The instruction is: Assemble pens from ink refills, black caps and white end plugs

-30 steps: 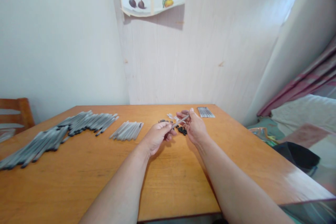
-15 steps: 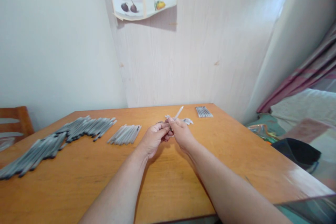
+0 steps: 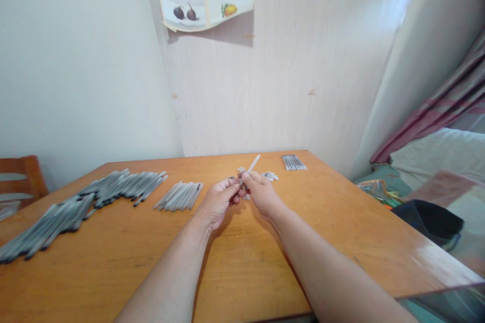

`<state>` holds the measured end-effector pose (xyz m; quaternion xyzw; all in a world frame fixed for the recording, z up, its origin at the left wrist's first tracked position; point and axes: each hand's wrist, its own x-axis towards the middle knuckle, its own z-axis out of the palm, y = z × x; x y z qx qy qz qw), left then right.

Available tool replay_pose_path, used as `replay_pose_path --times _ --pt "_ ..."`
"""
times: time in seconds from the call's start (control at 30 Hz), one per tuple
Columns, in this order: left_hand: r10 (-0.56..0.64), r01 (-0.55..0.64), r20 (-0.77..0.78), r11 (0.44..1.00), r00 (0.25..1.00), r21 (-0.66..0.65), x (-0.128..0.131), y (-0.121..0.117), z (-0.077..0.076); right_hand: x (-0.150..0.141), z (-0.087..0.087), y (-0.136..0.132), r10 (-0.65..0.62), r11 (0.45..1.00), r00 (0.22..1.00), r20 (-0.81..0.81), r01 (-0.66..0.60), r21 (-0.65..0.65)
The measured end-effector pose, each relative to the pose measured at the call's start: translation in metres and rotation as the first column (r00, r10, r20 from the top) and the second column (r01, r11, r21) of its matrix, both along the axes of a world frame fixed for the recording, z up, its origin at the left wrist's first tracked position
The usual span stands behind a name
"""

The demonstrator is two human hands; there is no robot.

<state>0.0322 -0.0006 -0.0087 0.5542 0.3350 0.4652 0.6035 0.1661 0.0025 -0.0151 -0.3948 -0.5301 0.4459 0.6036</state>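
Over the middle of the table, my right hand (image 3: 260,188) pinches a whitish pen (image 3: 253,162) that tilts up and away to the right. My left hand (image 3: 226,196) is closed at the pen's lower end, its thumb and fingertips pressed together there. The fingers of both hands meet and hide that lower end. Behind them, partly covered, lies a scatter of small white pieces (image 3: 271,176), too small to name for sure. Left of my left hand lies a row of pale, translucent pen barrels (image 3: 180,197).
A long heap of pens with dark ends (image 3: 129,185) spreads along the left of the wooden table (image 3: 242,272). At the back right lies a neat row of pens (image 3: 293,162). Beyond the right edge is a dark open bag or box (image 3: 426,222). A wooden chair (image 3: 22,176) stands left.
The pen has swung slightly left and its tip a little lower, with both hands still on it. The view has shifted slightly; the table items look unmoved.
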Motion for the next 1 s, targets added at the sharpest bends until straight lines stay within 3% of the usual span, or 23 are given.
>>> replay_pose_path --times 0.2,0.4,0.5,0.7,0.77,0.87,1.0 --pt "0.035 -0.033 -0.061 0.999 0.998 0.037 0.002 -0.002 0.000 0.032 0.011 0.007 -0.152 0.986 0.950 -0.271 0.126 -0.112" --pt "0.154 -0.156 0.053 0.988 0.987 0.022 -0.002 0.006 -0.002 0.038 0.010 0.008 -0.147 0.981 0.940 -0.308 0.099 -0.167" --pt "0.253 -0.258 0.226 0.966 0.941 -0.009 -0.008 0.013 -0.001 0.035 0.010 0.005 -0.092 0.982 0.967 -0.237 0.049 -0.180" --pt "0.355 -0.363 0.455 0.929 0.817 -0.072 -0.017 0.020 0.005 0.019 0.001 -0.001 0.107 0.985 0.988 0.113 -0.091 -0.144" --pt "0.339 -0.348 0.427 0.936 0.838 -0.060 -0.014 0.018 0.004 0.011 -0.003 -0.003 0.132 0.985 0.973 0.192 -0.107 -0.137" --pt "0.264 -0.274 0.240 0.962 0.934 0.007 -0.006 0.013 0.001 0.003 -0.006 -0.007 0.178 0.981 0.960 0.215 -0.156 -0.117" --pt "0.237 -0.245 0.113 0.968 0.965 0.056 -0.001 0.009 -0.001 0.001 -0.008 -0.009 0.159 0.987 0.958 0.238 -0.151 -0.052"
